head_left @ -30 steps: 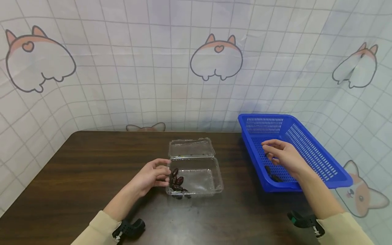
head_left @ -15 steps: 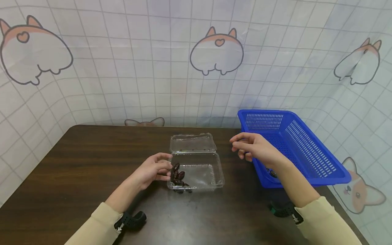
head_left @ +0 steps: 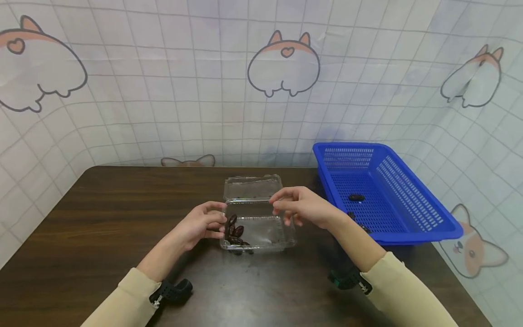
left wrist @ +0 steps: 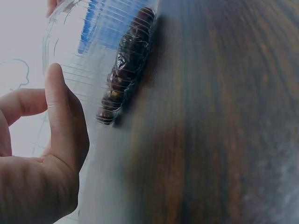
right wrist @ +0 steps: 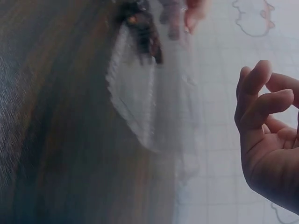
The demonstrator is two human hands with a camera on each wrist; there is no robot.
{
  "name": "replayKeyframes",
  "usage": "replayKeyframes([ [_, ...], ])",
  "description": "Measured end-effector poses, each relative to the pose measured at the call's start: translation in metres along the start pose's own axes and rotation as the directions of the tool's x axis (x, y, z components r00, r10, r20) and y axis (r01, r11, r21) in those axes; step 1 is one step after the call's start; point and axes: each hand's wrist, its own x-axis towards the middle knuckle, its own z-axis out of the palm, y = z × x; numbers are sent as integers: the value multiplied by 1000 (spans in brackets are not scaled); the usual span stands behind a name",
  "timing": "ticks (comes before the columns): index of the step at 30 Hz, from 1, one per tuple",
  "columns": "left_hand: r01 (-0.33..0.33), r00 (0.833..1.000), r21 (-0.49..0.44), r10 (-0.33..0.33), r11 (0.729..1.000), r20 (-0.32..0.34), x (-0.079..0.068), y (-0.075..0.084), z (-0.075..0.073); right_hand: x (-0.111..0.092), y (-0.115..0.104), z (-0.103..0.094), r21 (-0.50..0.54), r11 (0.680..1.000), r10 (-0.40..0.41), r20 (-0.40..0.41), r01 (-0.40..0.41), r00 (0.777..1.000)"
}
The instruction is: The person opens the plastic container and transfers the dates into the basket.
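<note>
Clear box (head_left: 261, 232) beside left hand (head_left: 201, 227), below right hand (head_left: 308, 207), dark dates (head_left: 239, 231) inside

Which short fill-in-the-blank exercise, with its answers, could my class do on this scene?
1. The basket on the table has the color ____.
2. The lid of the clear container is ____, not closed.
3. In the head view, the dark oval pieces inside the container lie toward its ____ side, not its right.
4. The hand nearer the basket is the person's ____ one.

Missing words: blue; open; left; right.
</note>
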Motion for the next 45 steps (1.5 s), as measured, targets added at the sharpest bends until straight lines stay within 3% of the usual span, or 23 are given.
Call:
replayKeyframes([
  [6, 0, 1000, -12, 0, 1000, -2, 1, 0, -2, 13, 4, 15, 11, 1000, 17, 54, -18, 998],
  [19, 15, 1000, -17, -15, 1000, -15, 3, 1, 0, 38, 14, 37, -17, 993, 119, 71, -118, 990],
  [32, 12, 999, -13, -13, 1000, -31, 3, -4, 0, 56, 25, 57, -159, 979, 139, 60, -128, 988],
  [45, -2, 999, -3, 1, 1000, -40, 4, -4, 0, 62, 33, 71, -228, 968, 119, 36, -108, 992],
])
